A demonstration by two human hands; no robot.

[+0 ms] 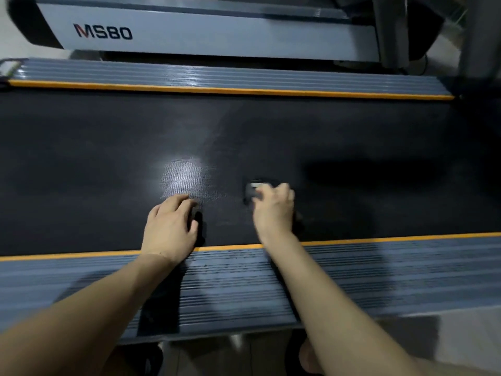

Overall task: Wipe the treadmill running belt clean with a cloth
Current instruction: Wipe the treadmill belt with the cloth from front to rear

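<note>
While the left hand (169, 226) lies flat with loosely spread fingers on the black textured treadmill belt (108, 158), the right hand (273, 207) fingers hold a small dark cloth (250, 192) against it.

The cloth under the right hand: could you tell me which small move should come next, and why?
Probably sweep the right hand, bunched on the dark cloth, sideways toward the left hand. The running belt there shows a pale, streaky sheen just beyond the left hand's fingers, and the cloth lies beside it, not on it.
</note>
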